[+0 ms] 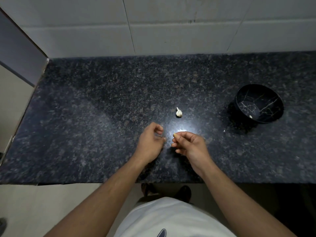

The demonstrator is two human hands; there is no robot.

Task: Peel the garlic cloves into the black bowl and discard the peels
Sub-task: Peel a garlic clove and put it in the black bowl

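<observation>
1. Dark granite counter (102, 100), tiled wall behind.
2. Right hand (189, 146) pinches garlic clove (174, 134); left hand (150, 142) curled loosely, apparently empty.
3. Black bowl (259, 103) lies right of clove, nearer right hand; garlic bulb (178, 112) left of bowl.

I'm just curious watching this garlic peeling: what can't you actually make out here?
- Head view: the clove in the right hand is mostly hidden by the fingers.
- Left hand: blurred, any peel unseen.
- Pale bit in the black bowl: too small to identify.
- White speck on the counter: too small.
</observation>
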